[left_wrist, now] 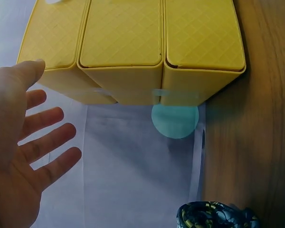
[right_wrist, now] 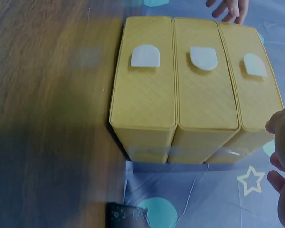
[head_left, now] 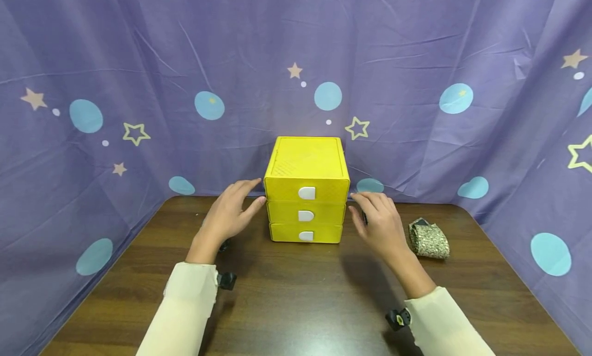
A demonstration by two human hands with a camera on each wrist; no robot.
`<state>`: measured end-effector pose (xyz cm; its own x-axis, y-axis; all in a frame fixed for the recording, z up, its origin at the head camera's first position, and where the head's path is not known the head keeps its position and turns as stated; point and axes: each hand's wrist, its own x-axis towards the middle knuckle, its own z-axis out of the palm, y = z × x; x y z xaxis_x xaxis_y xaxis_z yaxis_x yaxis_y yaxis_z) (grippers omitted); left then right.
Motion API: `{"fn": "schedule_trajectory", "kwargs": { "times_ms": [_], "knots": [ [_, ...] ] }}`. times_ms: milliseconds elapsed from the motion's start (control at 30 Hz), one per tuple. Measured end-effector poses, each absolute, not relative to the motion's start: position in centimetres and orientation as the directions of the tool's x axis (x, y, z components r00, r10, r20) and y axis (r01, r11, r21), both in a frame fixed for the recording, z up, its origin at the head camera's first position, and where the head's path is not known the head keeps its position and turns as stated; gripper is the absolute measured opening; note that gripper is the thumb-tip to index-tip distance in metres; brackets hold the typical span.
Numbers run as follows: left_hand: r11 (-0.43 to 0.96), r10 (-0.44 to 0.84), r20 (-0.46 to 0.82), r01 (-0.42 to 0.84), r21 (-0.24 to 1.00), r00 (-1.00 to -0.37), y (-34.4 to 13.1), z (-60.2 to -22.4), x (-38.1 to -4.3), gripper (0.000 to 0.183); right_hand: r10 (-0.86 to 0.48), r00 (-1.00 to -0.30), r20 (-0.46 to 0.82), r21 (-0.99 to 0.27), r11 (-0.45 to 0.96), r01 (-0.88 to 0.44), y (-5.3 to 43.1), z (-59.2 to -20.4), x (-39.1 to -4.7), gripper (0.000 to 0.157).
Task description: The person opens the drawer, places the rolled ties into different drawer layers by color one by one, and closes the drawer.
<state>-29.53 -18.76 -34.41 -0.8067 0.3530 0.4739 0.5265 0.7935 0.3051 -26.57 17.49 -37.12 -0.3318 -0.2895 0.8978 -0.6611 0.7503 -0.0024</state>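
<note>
Apparently poised to handle the yellow drawer unit (head_left: 307, 158) at twelve o'clock on the surface (head_left: 287, 294), with left hand (head_left: 229, 210) near its nine and right hand (head_left: 381, 221) near its three, fingers relaxed and empty, probably needing an even inward press next.

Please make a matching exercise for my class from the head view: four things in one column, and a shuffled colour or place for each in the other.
Column 1
1. Left hand
2. Drawer handles
3. Speckled gold bundle
4. Curtain

Column 2
A. Purple, with stars and blue shapes
B. On the brown table, to the right of the right hand
C. White
D. Near the left side of the yellow drawer unit

Right pairs: 1-D, 2-C, 3-B, 4-A
</note>
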Motion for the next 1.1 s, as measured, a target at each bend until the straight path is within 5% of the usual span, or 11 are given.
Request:
{"fn": "schedule_trajectory", "kwargs": {
  "times_ms": [500, 1100],
  "knots": [
    [0.644, 0.296, 0.655, 0.651, 0.401, -0.696, -18.0, -34.3, -30.9, 0.044, -0.328, -0.320, 0.889, 0.013, 0.715, -0.699, 14.0, -36.3, -27.1, 0.029],
    [0.348, 0.128, 0.696, 0.690, 0.635, -0.706, -16.4, -33.8, -31.1, 0.038, -0.363, -0.278, 0.889, 0.030, 0.652, -0.757, 9.5, -36.0, -27.5, 0.034]
  ]
}}
